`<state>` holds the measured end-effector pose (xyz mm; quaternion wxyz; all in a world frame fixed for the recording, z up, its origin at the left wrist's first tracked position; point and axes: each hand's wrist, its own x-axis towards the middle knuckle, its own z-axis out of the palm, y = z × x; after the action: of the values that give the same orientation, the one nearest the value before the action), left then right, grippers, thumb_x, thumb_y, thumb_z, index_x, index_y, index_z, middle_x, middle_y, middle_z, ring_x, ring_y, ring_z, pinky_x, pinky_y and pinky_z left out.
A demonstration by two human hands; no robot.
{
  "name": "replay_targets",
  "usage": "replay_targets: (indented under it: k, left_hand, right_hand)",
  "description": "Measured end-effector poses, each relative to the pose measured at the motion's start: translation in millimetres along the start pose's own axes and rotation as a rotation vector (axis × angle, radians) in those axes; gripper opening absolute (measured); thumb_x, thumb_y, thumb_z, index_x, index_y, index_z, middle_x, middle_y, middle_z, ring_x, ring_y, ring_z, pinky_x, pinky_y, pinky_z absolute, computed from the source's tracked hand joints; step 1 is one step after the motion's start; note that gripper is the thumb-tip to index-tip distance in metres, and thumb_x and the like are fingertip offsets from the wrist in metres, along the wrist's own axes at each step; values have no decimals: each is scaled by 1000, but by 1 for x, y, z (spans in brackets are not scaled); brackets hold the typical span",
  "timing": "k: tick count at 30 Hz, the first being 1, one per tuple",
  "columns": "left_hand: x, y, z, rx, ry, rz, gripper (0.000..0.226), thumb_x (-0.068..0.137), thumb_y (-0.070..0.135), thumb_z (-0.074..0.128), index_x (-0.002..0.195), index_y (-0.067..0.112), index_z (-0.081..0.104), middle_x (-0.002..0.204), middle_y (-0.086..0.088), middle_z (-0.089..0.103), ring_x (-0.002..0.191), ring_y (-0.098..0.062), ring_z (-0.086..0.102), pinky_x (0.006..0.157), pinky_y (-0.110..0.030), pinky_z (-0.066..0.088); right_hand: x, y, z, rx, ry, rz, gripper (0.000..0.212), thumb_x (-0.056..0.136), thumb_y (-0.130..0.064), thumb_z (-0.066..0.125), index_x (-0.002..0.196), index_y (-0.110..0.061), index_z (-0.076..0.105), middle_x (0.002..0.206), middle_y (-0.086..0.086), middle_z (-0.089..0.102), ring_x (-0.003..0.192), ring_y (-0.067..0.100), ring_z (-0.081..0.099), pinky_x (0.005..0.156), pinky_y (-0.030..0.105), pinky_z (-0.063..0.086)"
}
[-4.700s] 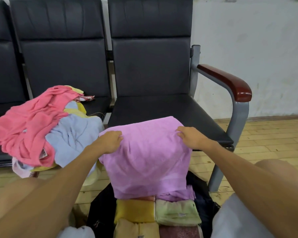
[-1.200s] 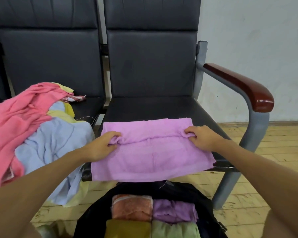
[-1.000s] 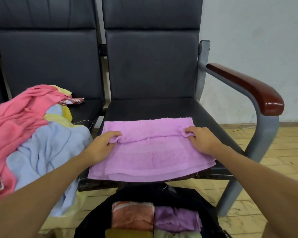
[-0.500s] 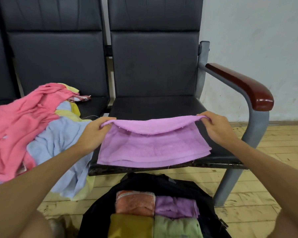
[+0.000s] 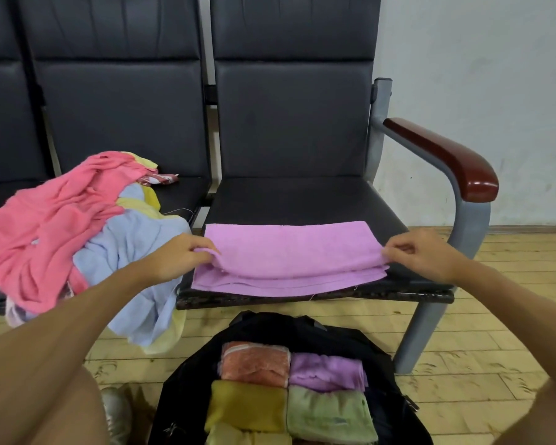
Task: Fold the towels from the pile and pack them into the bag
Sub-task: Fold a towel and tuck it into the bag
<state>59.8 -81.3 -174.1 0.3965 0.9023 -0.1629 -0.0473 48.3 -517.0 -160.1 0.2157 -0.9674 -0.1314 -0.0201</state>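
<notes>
A purple towel (image 5: 289,258) lies folded into a flat strip on the front of the black chair seat (image 5: 302,200). My left hand (image 5: 177,258) pinches its left end and my right hand (image 5: 421,252) pinches its right end. To the left, a loose pile of towels (image 5: 61,226), pink over light blue and yellow, spills over the neighbouring seat. Below the chair on the floor sits an open black bag (image 5: 193,380) holding folded towels: orange, purple, mustard and green.
The chair has a grey metal frame and a dark red armrest (image 5: 446,155) on the right. A white wall stands behind it. The floor is light wood. My knees show at the bottom corners of the view.
The towel's far half, held up half a second ago, now lies folded down over the near half. Both hands moved toward me with the edge and still hold its ends.
</notes>
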Motion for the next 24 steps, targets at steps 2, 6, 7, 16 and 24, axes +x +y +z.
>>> replay_targets:
  k: [2, 6, 7, 16, 24]
  left_hand:
    - [2, 2, -1, 0, -62, -32, 31, 76, 40, 58, 77, 17, 78, 89, 1, 74, 92, -16, 67, 93, -31, 49]
    - [16, -6, 1, 163, 137, -144, 35, 90, 35, 55, 66, 18, 74, 86, 4, 72, 93, -15, 63, 91, -31, 44]
    - [20, -9, 4, 253, 195, -165, 30, 93, 25, 56, 70, 17, 73, 88, 1, 72, 92, -18, 63, 87, -31, 45]
    - [40, -7, 15, 450, 21, -569, 54, 91, 58, 51, 102, 5, 56, 101, -9, 56, 91, -23, 53, 78, -29, 42]
    - [37, 11, 20, -23, 267, -520, 38, 102, 20, 42, 134, 1, 43, 131, -13, 51, 117, -30, 51, 92, -32, 40]
  right_hand:
    - [3, -1, 3, -1, -58, 32, 27, 95, -33, 58, 76, -22, 74, 73, -5, 68, 71, 12, 60, 65, 27, 45]
    - [16, -2, 7, 35, 2, 111, 24, 97, -28, 58, 85, -17, 75, 81, -6, 69, 76, 11, 60, 69, 24, 41]
    - [20, -1, 9, 25, 21, 141, 20, 97, -26, 58, 89, -16, 73, 86, -5, 69, 80, 13, 61, 71, 25, 43]
    - [55, -14, 30, 16, -22, 510, 30, 93, -36, 62, 84, -8, 57, 80, 4, 58, 76, 20, 57, 53, 24, 36]
    - [70, -33, 43, 363, 22, 602, 33, 92, -32, 63, 110, -6, 54, 106, 9, 59, 94, 25, 58, 78, 36, 47]
